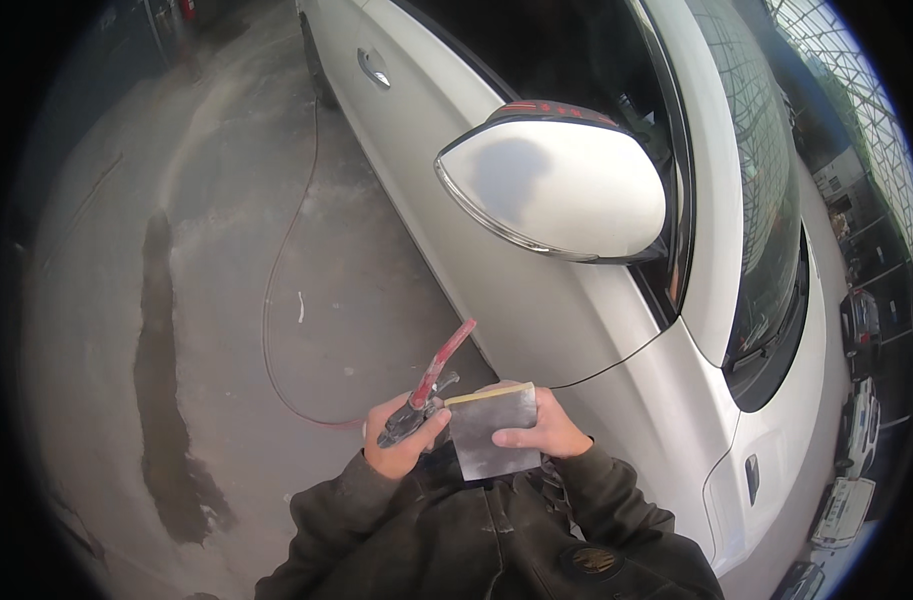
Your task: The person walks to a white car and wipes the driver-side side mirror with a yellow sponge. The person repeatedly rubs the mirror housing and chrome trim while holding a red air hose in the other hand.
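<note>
My left hand [388, 452] is closed round a dark air blow gun [404, 424], whose red nozzle points up and to the right. In my right hand [558, 428] is a flat grey sanding pad [481, 440] with a yellowish upper edge, the thumb lying across its face. The left fingertips sit right beside the pad's left edge; whether they touch it I cannot tell. Ahead of both hands is the white wing mirror [586, 190] of a car, with a dull grey patch on its cover. The fingers behind the pad are mostly hidden.
The pale silver car [536, 300] fills the right side, close to my right arm. A thin reddish hose [269, 285] curves over the grey floor [236, 400] to my left hand. A dark wet streak [161, 370] marks the floor. Other parked cars [861, 425] stand far right.
</note>
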### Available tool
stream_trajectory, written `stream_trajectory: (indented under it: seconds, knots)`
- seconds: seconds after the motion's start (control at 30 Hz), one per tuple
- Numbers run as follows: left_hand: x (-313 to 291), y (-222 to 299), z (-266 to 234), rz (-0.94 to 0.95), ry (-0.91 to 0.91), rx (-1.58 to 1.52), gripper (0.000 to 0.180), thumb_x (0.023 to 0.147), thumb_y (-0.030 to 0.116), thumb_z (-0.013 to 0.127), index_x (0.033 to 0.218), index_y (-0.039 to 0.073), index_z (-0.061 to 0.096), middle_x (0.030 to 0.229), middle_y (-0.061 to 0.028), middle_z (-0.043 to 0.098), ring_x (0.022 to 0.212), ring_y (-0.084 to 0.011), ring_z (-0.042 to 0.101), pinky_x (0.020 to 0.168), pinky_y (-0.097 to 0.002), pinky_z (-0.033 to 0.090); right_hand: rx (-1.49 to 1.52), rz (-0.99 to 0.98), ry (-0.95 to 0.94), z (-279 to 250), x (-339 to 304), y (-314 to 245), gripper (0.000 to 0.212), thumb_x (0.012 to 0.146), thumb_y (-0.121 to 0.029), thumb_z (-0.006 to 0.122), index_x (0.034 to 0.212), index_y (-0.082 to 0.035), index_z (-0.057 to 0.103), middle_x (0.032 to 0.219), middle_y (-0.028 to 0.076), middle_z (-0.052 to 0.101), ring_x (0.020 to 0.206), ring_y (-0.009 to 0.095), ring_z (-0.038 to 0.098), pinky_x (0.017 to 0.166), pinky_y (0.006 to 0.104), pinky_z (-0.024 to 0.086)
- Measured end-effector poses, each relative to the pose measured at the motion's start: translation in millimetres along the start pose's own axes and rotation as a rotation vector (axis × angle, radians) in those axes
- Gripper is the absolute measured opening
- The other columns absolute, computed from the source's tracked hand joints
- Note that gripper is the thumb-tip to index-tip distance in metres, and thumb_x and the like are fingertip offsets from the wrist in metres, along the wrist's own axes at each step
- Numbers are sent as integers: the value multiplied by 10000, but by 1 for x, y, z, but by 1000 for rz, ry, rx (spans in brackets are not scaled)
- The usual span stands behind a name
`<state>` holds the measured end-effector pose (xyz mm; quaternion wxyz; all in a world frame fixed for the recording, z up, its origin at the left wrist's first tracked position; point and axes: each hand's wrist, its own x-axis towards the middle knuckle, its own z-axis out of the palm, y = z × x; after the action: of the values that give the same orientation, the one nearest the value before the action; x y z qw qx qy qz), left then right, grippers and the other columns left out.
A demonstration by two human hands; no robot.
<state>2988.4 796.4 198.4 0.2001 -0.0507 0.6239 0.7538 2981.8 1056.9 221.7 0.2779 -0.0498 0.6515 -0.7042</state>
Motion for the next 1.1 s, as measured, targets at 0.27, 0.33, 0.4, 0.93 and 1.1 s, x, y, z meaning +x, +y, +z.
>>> stream_trajectory:
  seconds: [0.27,0.33,0.4,0.93,1.1]
  knots:
    - [-3,-44,19,160,33,-75,142,948,49,797,1059,-9,728,817,-8,676,670,-71,588,619,-259,467,-317,69,-19,-5,12,-7,335,1018,-18,643,1351,19,650,1212,96,732,1109,180,679,998,357,533]
    - [-1,-56,30,219,50,-124,160,917,47,836,1045,1,752,894,-10,699,729,-53,594,657,-245,478,-554,-11,65,-15,15,-16,233,1012,-25,645,1237,35,651,1072,142,737,978,212,704,888,362,554]
    - [2,-69,30,195,26,-140,270,898,28,843,1147,-4,743,979,-45,742,798,-72,643,733,-259,523,-717,-33,265,-38,13,-36,220,968,-39,620,1169,50,620,920,183,667,834,259,668,797,386,552]
    - [32,-118,14,185,-130,-234,410,845,0,879,1210,8,694,984,-93,762,898,-137,756,798,-292,592,-1853,-622,727,-13,108,-183,418,839,-176,928,1080,22,649,1020,153,627,835,323,676,718,404,550]
    - [34,-118,8,151,-145,-271,401,841,-5,870,1200,9,694,979,-100,760,902,-151,765,804,-298,593,-1843,-675,792,-12,108,-183,391,830,-135,924,1065,21,654,977,143,633,809,296,679,696,398,546]
